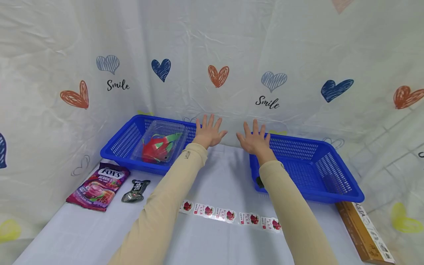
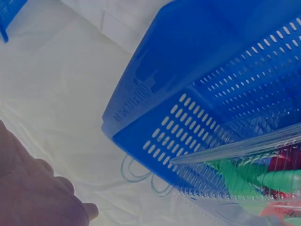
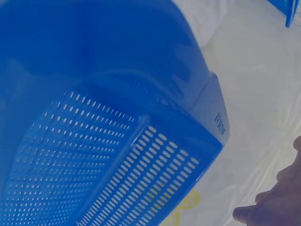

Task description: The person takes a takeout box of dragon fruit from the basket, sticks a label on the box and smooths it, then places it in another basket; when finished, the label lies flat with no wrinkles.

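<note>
My left hand point(image 1: 207, 133) has its fingers straight and spread, by the inner end of the left blue basket point(image 1: 116, 161). Nothing is in it. A clear plastic box point(image 1: 180, 129) holding a red and green dragon fruit point(image 1: 155, 148) lies in that basket. Fingers likewise spread, my right hand point(image 1: 255, 140) is over the inner end of the right blue basket point(image 1: 331, 173), holding nothing. In the left wrist view the box point(image 2: 244, 146) leans within the basket point(image 2: 164, 70). No goods show inside the right basket point(image 3: 141, 80) in the right wrist view.
A Fox's candy bag point(image 1: 99, 187) and a small black packet point(image 1: 135, 190) lie before the left basket. A strip of dragon fruit stickers point(image 1: 226, 214) crosses the white table point(image 1: 218, 243). A brown pasta box point(image 1: 364, 232) lies at right; a heart-printed curtain point(image 1: 238, 44) hangs behind.
</note>
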The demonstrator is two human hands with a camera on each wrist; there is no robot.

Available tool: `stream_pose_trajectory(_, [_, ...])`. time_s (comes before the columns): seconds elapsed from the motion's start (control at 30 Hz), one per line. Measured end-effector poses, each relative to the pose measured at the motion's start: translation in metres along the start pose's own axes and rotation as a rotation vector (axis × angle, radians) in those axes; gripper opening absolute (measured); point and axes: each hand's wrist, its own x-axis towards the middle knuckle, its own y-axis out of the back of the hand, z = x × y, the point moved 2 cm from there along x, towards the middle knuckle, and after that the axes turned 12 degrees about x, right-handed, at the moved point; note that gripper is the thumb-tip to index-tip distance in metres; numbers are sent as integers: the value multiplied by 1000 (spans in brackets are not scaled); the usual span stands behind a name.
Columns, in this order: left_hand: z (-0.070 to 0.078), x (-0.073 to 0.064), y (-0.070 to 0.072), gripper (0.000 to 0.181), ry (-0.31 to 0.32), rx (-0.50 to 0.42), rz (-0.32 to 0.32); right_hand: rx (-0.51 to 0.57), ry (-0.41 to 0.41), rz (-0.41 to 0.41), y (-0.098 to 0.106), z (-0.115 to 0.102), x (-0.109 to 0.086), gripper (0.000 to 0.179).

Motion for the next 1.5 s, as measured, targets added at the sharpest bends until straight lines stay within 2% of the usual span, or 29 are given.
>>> stream_pose_trajectory(0.17, [-3, 1, 0, 67, -18, -10, -8, 13, 19, -4, -1, -4, 2, 71])
stream_pose_trajectory(0.33, [-21, -2, 3, 66, -35, -53, 22, 59, 151, -40, -4, -19, -2, 72])
stream_pose_trajectory(0.5, [-57, -6, 7, 67, -66, -116, 35, 166, 294, -82, -15, -39, -18, 67])
stream_pose_trajectory(0.6, [-85, -6, 5, 67, -119, -196, 51, 213, 389, -81, -30, -51, -30, 62])
stream_pose_trajectory(0.7, [-114, -11, 1, 65, -157, -291, 50, 260, 448, -78, -48, -59, -42, 57])
stream_pose_trajectory(0.77, [-135, -15, -4, 63, -152, -328, 45, 305, 456, -96, -60, -61, -48, 57])
stream_pose_trajectory(0.93, [-183, -36, -15, 60, -83, -367, 22, 412, 454, -131, -82, -67, -56, 56])
stream_pose_trajectory(1.13, [-226, -61, -32, 64, -14, -451, -26, 490, 445, -113, -93, -76, -54, 55])
stream_pose_trajectory(1.3, [-249, -74, -46, 65, -11, -508, -54, 506, 417, -107, -101, -79, -49, 56])
stream_pose_trajectory(1.5, [-258, -84, -56, 60, -19, -575, -89, 525, 408, -111, -111, -83, -48, 56])
